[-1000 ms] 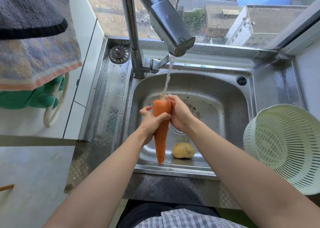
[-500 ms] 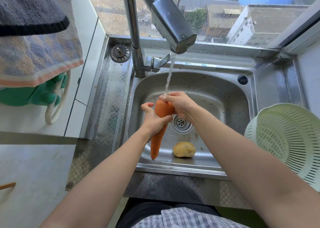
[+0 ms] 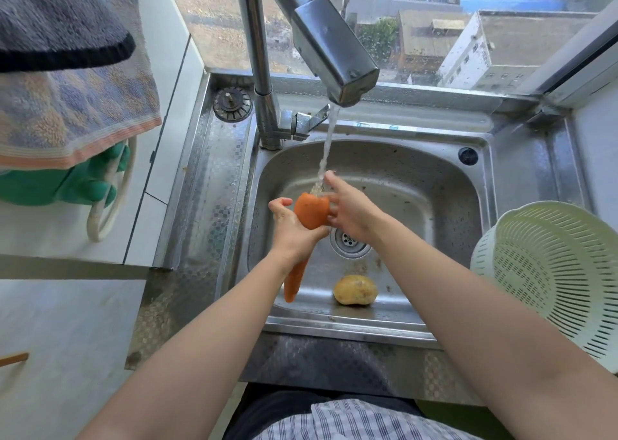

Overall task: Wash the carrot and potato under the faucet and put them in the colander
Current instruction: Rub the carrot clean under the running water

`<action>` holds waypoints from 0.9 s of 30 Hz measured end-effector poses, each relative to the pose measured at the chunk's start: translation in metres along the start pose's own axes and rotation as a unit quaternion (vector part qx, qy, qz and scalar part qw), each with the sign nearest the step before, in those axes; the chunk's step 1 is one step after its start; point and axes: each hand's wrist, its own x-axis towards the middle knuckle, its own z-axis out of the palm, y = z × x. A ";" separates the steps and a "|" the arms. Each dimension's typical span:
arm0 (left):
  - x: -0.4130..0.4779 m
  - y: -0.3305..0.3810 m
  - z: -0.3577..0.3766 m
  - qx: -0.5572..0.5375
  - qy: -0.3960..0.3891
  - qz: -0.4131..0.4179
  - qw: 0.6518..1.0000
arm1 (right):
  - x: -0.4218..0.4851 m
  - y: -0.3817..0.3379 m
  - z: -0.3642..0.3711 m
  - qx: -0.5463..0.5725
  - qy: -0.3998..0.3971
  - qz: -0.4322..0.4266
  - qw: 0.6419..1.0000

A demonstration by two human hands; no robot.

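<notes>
Both bare forearms reach forward, close together. The left hand (image 3: pixel 294 229) is closed around the carrot (image 3: pixel 309 217), thumb up. The right hand (image 3: pixel 351 214) is flat and loose, fingers (image 3: pixel 332 180) stretched, touching its side.

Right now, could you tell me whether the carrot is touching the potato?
Apart. The head view shows the carrot held up in the left hand, with bare sink floor between its tip and the potato.

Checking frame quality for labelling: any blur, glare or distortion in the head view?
Head view: daylight from the window, wide-angle bending at the edges; right hand slightly motion-blurred, carrot and potato sharp; bright glare on the sink front rim and faucet.
</notes>
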 end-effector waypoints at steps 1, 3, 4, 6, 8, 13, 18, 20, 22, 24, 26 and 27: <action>0.000 0.000 0.000 0.000 -0.001 0.001 1.000 | -0.002 0.006 0.000 -0.005 -0.017 -0.008 1.000; 0.001 0.000 0.002 0.000 -0.010 0.007 1.000 | -0.001 0.014 0.004 -0.036 0.008 -0.041 0.998; 0.000 0.000 0.003 -0.002 -0.018 0.011 1.000 | 0.000 0.016 0.008 -0.048 0.046 -0.054 0.996; -0.002 0.001 0.009 -0.004 -0.030 0.021 0.999 | 0.004 0.014 0.016 -0.069 0.123 -0.061 0.988; -0.003 0.001 0.011 -0.020 -0.027 0.023 0.999 | 0.006 0.011 0.017 -0.080 0.117 -0.064 0.988; 0.003 0.000 -0.006 -0.048 -0.073 0.011 0.996 | -0.006 0.006 -0.003 0.090 -0.108 -0.049 0.989; 0.007 -0.008 -0.008 -0.091 -0.105 -0.023 0.990 | -0.004 0.007 -0.006 0.135 -0.141 -0.026 0.980; 0.007 -0.010 -0.009 -0.115 -0.125 -0.037 0.985 | 0.001 0.011 -0.006 0.121 -0.107 -0.014 0.987; 0.007 -0.011 -0.011 -0.166 -0.139 -0.056 0.975 | 0.006 0.016 -0.004 0.045 -0.035 -0.020 0.998; 0.007 -0.008 -0.010 -0.229 -0.136 -0.073 0.961 | 0.009 0.019 -0.002 -0.087 0.022 -0.021 0.996; 0.006 -0.003 -0.008 -0.297 -0.101 -0.077 0.946 | 0.006 0.020 0.001 -0.169 0.030 -0.019 0.985; 0.006 -0.001 -0.007 -0.326 -0.082 -0.082 0.938 | 0.004 0.019 0.002 -0.175 0.020 -0.020 0.984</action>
